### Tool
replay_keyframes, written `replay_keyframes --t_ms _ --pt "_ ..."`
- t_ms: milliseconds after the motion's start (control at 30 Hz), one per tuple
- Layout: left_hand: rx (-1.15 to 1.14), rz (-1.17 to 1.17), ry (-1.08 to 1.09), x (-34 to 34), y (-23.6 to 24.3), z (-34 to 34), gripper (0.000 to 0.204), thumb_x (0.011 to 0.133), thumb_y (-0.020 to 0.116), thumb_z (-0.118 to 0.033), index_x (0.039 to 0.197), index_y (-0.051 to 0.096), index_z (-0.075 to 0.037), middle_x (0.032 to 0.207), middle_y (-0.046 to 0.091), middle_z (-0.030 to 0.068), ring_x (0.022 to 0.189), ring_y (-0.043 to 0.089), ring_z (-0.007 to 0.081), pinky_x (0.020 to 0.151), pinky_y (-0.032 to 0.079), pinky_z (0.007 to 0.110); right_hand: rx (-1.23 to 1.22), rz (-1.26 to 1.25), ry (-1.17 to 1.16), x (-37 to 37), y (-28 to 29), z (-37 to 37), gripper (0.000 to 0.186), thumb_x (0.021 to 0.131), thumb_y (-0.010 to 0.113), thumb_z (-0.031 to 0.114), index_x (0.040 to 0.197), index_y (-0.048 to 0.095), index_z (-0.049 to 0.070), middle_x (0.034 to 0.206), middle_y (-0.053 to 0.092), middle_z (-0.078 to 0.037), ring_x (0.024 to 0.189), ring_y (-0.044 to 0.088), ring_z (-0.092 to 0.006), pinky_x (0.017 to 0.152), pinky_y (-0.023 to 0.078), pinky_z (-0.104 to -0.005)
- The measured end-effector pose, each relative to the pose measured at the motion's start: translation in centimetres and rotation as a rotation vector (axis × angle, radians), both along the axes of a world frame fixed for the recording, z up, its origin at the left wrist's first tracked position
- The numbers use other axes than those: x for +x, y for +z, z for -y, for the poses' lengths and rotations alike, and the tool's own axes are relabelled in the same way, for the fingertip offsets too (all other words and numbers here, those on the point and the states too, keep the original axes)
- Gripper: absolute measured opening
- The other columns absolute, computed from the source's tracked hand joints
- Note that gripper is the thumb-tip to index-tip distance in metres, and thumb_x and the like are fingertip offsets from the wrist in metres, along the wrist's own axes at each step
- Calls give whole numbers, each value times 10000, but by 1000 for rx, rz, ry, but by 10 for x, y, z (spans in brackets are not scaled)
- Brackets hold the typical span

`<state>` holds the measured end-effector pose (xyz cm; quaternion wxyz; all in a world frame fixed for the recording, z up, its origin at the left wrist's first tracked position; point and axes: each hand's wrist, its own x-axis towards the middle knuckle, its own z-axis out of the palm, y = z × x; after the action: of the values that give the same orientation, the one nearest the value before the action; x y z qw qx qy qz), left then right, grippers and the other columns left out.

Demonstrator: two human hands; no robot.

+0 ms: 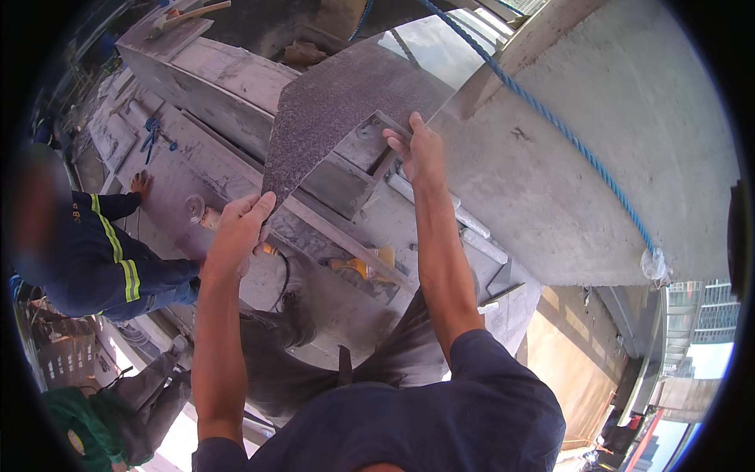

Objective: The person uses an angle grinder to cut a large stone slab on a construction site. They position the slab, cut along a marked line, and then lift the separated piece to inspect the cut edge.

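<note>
Against dusty grey concrete ledge (236, 86): both hands, left (240, 228) and right (417, 149), clamped on speckled dark-grey stone slab (346, 102); raised, not yet seated.

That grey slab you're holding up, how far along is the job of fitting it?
Midway, by the look of it. Done: the slab is lifted and rests against the concrete ledge. In hand: the left hand grips its lower corner and the right hand holds its right edge, so it is not yet let go. Left: it looks tilted, not set flat. A grinder lies below, and a co-worker leans on the surface.
</note>
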<state>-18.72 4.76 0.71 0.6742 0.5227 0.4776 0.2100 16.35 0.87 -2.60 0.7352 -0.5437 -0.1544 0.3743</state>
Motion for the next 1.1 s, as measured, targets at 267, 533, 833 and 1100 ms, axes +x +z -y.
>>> replay_keyframes --t_ms 267,533,833,1100 --pt "2 -123 111 -58 7 19 343 1098 662 -374 882 651 -109 639 424 -91 509 387 35 456 316 259 22 -55 40 -59 0 16 537 1160 524 278 1323 453 -229 1157 639 -224 932 793 -310 727 683 -299" --pt "37 -165 -17 -90 -11 25 352 1126 615 -377 948 669 -78 618 464 -76 484 366 32 453 284 244 40 -145 127 -76 -14 30 544 1168 509 274 1324 384 -232 1190 610 -267 1011 783 -328 796 692 -320" --pt "4 -205 311 -132 -14 -8 308 1109 639 -439 1018 676 -147 625 370 -145 480 285 3 458 242 239 85 -216 275 -124 -10 2 564 1169 506 258 1308 267 -234 1232 596 -349 1103 759 -366 921 674 -372" --pt "29 -225 286 -164 -21 -2 301 1106 634 -461 1031 666 -171 680 376 -152 544 305 2 521 256 234 67 -254 291 -152 -28 7 304 1159 532 207 1011 351 12 1176 628 -299 1110 764 -385 909 691 -383"
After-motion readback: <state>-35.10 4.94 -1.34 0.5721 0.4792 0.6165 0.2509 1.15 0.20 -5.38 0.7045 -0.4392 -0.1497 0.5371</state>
